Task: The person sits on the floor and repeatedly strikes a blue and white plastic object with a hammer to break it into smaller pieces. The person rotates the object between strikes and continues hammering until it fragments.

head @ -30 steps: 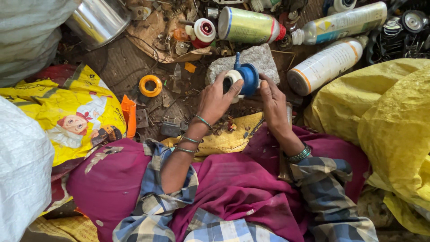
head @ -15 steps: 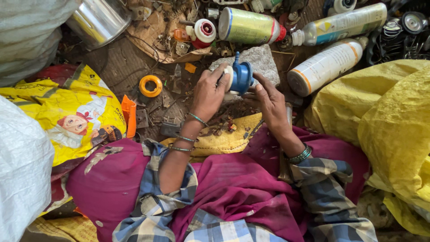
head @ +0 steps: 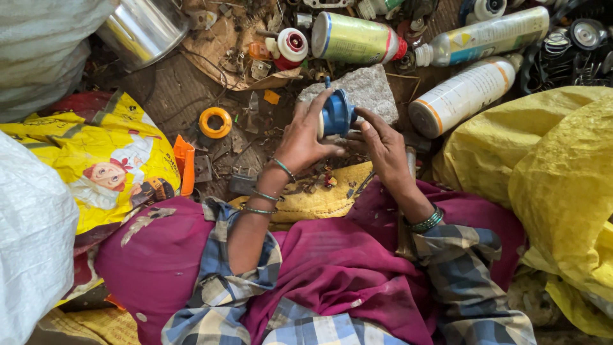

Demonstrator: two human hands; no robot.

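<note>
- Lying at the far left, a white woven sack [head: 32, 236] is seen, with a yellow printed bag [head: 96, 160] beside it and a steel pot [head: 143, 29] above.
- An orange tape ring [head: 215, 122] is found on the littered floor [head: 166, 96], left of the hands.
- The left hand [head: 300, 137] is raised over the floor, its fingers [head: 316, 105] closed around a small blue and white plastic part [head: 335, 115].
- This part is held just in front of a grey stone [head: 367, 89], between both hands.
- The right hand [head: 383, 150] is set against the part's right side, fingers loosely curled and touching it, not clasped.
- Spray cans [head: 357, 38] and a white bottle [head: 463, 96] are laid beyond the stone.
- A yellow sack [head: 549, 179] is bunched at the right.
</note>
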